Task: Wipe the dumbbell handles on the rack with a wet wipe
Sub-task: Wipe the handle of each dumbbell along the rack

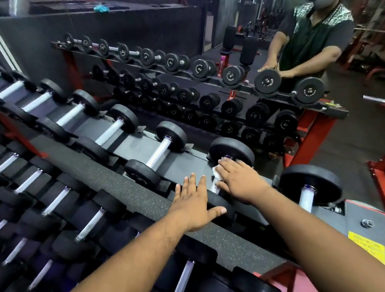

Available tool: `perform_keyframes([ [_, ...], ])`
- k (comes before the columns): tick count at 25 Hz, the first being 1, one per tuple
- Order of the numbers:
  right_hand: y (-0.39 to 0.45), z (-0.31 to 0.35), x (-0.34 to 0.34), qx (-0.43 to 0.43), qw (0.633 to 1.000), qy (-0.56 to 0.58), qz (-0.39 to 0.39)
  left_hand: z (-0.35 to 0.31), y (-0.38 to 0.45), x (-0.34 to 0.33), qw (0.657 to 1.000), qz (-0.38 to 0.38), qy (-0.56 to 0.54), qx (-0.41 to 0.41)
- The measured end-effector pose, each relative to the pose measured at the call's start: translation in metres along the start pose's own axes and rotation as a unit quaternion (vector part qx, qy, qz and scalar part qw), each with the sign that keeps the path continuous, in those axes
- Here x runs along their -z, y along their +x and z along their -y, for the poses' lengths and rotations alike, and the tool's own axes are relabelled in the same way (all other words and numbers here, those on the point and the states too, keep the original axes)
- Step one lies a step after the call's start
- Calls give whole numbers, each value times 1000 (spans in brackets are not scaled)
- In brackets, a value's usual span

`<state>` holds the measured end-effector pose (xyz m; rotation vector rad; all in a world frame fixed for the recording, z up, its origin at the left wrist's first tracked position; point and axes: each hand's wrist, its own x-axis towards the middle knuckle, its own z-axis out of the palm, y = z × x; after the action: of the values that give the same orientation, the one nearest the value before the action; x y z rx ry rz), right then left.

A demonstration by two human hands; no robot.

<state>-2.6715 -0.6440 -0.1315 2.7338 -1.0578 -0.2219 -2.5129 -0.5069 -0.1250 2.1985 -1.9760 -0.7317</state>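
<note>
A row of black dumbbells with silver handles lies across the top shelf of the rack (123,193). My right hand (239,179) lies over the handle of one dumbbell (232,150) near the right end, pressing a white wet wipe (216,170) against it; the wipe shows at my fingertips and under my palm. My left hand (194,203) rests flat with spread fingers on the near head of that same dumbbell and the rack's padded front edge. Most of this handle is hidden under my right hand.
A neighbouring dumbbell (310,185) stands to the right, another (161,152) to the left. A lower shelf of dumbbells (55,204) runs beneath my arms. A second rack (192,76) stands behind, where another person (310,40) leans with both hands on it.
</note>
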Motion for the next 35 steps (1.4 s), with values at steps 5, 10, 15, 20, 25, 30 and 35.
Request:
perform_keyframes([
  [5,14,18,16,131,987,87,35,3,1,-1,1000,-3,-3,-3],
  [10,-13,-22,-10,83,990,111,-19,4,3,0,1000,-1,-4,-4],
  [15,-31,4,-3,148,975,154,56,2,1,-2,1000,-5,-5,-7],
  [20,-21,15,-19,-106,934,342,-6,0,-1,1,1000,-4,-11,-6],
  [25,-18,45,-30,-174,801,571,-34,1,0,0,1000,-6,-1,-5],
  [30,-12,45,-16,-224,696,678,-76,-1,-2,0,1000,-2,0,-3],
  [35,-34,53,-29,-226,638,735,-43,1,6,-2,1000,-3,4,-3],
])
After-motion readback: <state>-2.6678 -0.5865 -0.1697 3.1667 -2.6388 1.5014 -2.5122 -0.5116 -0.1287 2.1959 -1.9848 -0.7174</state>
